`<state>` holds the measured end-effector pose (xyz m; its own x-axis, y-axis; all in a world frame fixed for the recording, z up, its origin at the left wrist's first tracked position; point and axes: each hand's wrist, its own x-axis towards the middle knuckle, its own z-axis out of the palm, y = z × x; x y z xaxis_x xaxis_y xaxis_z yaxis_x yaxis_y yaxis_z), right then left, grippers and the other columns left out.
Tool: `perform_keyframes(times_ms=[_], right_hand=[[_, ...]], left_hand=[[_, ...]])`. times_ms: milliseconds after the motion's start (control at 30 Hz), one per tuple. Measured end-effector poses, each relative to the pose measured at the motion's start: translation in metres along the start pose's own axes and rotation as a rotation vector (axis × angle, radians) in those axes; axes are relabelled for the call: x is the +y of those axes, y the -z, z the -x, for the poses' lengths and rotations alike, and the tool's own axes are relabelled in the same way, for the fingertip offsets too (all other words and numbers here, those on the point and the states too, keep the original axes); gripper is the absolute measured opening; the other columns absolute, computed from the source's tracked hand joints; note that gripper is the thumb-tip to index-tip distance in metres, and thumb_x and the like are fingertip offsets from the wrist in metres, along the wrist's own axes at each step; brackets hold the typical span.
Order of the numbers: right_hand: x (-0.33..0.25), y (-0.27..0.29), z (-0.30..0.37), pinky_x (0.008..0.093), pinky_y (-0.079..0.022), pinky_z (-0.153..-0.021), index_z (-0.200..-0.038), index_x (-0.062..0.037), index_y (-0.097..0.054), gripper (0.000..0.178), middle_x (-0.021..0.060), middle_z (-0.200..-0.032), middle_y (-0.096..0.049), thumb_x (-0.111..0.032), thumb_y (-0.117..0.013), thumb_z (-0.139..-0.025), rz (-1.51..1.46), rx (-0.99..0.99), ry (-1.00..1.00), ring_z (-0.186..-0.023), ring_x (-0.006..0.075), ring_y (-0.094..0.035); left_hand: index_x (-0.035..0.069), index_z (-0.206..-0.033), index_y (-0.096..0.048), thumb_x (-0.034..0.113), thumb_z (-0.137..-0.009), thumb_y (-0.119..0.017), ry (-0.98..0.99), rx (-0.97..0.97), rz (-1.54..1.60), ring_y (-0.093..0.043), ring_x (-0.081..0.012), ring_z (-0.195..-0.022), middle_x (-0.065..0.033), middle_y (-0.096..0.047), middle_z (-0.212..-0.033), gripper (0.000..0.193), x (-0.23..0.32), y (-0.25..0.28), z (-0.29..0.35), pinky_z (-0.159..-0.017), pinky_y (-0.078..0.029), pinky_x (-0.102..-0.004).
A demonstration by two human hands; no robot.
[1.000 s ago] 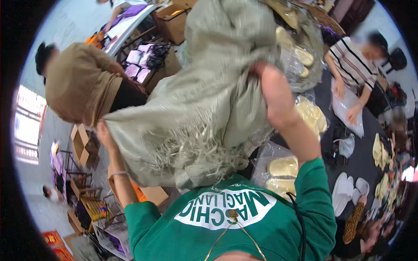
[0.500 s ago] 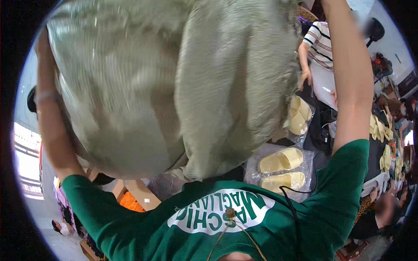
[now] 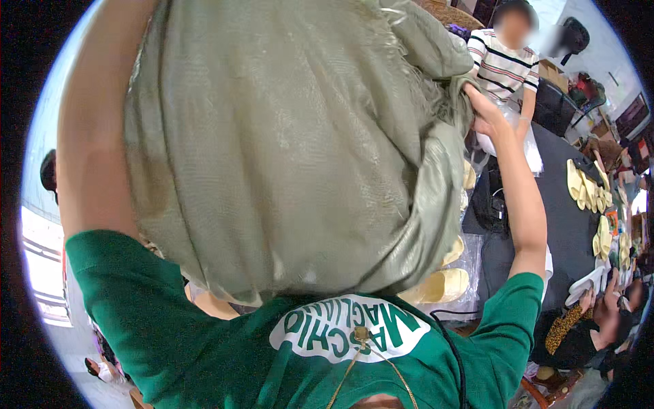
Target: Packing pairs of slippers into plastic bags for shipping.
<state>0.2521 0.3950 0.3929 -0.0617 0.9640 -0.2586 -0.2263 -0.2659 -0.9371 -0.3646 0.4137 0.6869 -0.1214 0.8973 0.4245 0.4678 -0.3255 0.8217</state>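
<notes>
A large, full olive-green woven sack (image 3: 286, 157) fills the middle of the view, close in front of my chest. Its frayed edge (image 3: 436, 82) is bunched up at the right. There my right hand (image 3: 482, 112) is closed around the gathered cloth. My left arm runs up along the sack's left side, and the hand itself is out of sight past the top of the picture. Partly covered by the sack, pale yellow slippers (image 3: 443, 285) lie in clear plastic on the dark table (image 3: 558, 204).
Across the table at the upper right sits a person in a striped shirt (image 3: 504, 65), beside white plastic. More yellow slippers (image 3: 587, 187) lie along the table's right side, near other people's hands (image 3: 603, 307). A dark chair (image 3: 569, 105) stands behind. A cardboard box (image 3: 214, 305) shows below the sack.
My right hand has come down into view and grips the sack's bunched edge. The sack has turned and shifted right, covering more of the slippers. My left arm is now nearer the sack's front.
</notes>
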Motion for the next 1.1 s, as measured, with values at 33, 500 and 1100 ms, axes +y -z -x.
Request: perform_keyframes(times_ms=[33,500,1100], right_hand=[[-0.004,-0.005,0.016,0.0349,-0.053,-0.072,-0.108,-0.0059,-0.059,0.026,0.0059,-0.095,-0.067,-0.025,-0.048,-0.094,0.041,0.043,0.025,-0.077,0.0191,-0.064],[-0.095,-0.209,0.063,0.0375,-0.053,-0.074,-0.099,-0.0023,-0.062,0.031,0.0128,-0.093,-0.065,-0.026,-0.042,-0.093,-0.430,-0.073,0.414,-0.080,0.0219,-0.064],[0.031,-0.183,0.133,0.0419,-0.045,-0.092,-0.122,0.0016,-0.052,0.041,0.0239,-0.116,-0.057,-0.026,-0.050,-0.092,1.017,-0.198,0.930,-0.105,0.0371,-0.057]], left_hand=[[0.007,-0.114,-0.061,0.042,-0.091,-0.055,0.002,-0.031,0.000,-0.059,-0.0244,-0.096,-0.0131,-0.064,-0.104,0.042,0.006,-0.004,-0.001,-0.084,-0.047,-0.0298],[0.015,-0.110,-0.065,0.038,-0.089,-0.059,0.008,-0.540,-0.004,-0.063,-0.0306,-0.092,-0.0152,-0.066,-0.099,0.032,0.120,-0.150,-0.003,-0.080,-0.051,-0.0302],[-0.003,-0.131,-0.046,-0.010,-0.081,-0.043,-0.414,-0.137,-0.115,-0.051,-0.0209,-0.116,-0.0126,-0.054,-0.127,0.050,-0.075,-0.216,0.141,-0.100,-0.037,-0.0291]])
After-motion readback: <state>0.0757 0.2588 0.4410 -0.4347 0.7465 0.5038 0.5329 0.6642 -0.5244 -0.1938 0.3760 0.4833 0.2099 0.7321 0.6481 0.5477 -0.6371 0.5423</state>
